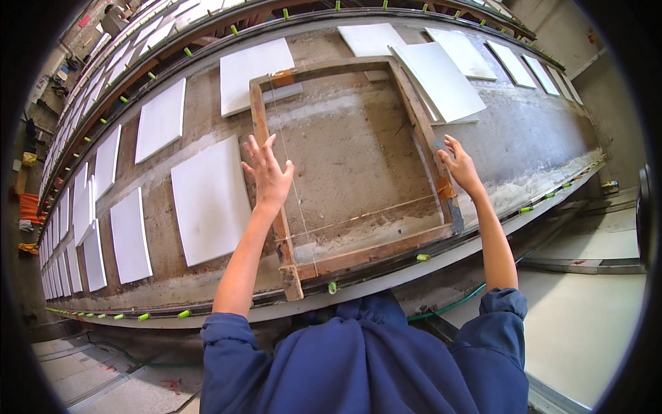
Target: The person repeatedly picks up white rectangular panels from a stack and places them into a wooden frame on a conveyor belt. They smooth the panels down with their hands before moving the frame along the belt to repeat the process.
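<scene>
A worn wooden frame (pixel 376 253) lies on a long grey-brown table, its front bar near the table's front edge. Thin strings cross the frame near its left and front sides, and the table surface shows through the middle. Over the left bar is my left hand (pixel 267 174), open with fingers spread and nothing in it. My right hand (pixel 460 165) is at the right bar, fingers apart and slightly bent, also holding nothing. Whether either hand touches the wood, I cannot tell. A white sheet (pixel 210 200) lies just left of the frame.
Overlapping white sheets (pixel 445 81) lie by the frame's far right corner. Several more white sheets (pixel 131 234) spread leftward in rows. Small green clips (pixel 423 257) line the table's edges. Another table with sheets (pixel 158 36) stands beyond. A green hose (pixel 448 303) runs below the front edge.
</scene>
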{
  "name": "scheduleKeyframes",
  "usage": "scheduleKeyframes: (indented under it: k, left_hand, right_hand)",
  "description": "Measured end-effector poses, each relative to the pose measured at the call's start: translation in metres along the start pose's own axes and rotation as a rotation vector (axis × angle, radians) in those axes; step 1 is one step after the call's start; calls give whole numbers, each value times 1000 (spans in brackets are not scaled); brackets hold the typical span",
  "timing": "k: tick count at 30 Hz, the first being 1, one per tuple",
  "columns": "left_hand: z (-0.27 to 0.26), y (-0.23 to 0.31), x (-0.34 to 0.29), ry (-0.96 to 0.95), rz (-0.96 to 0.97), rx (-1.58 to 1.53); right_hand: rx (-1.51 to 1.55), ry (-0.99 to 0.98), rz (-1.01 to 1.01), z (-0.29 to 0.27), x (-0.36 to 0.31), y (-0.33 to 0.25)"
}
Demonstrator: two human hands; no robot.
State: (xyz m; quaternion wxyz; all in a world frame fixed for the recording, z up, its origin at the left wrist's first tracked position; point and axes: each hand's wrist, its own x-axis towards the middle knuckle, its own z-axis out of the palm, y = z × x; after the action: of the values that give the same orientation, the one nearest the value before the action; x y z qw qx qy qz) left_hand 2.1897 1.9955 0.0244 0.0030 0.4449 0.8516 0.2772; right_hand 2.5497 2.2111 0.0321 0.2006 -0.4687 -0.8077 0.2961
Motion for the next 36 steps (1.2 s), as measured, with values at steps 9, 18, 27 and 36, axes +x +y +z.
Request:
scheduleKeyframes:
  k: [9,18,27,36]
  left_hand:
    - [60,150,37,-125,246,-313]
    - [156,281,74,-10,320,-483]
    - [197,343,138,-327,-475,-1100]
    - [233,376,249,-144,-330,-1292]
  right_hand:
    - [1539,216,593,-11,60,76]
    - [1692,419,941,2,125,36]
    - [1393,270,564,-36,147,43]
    - [1239,5,238,-109,285,91]
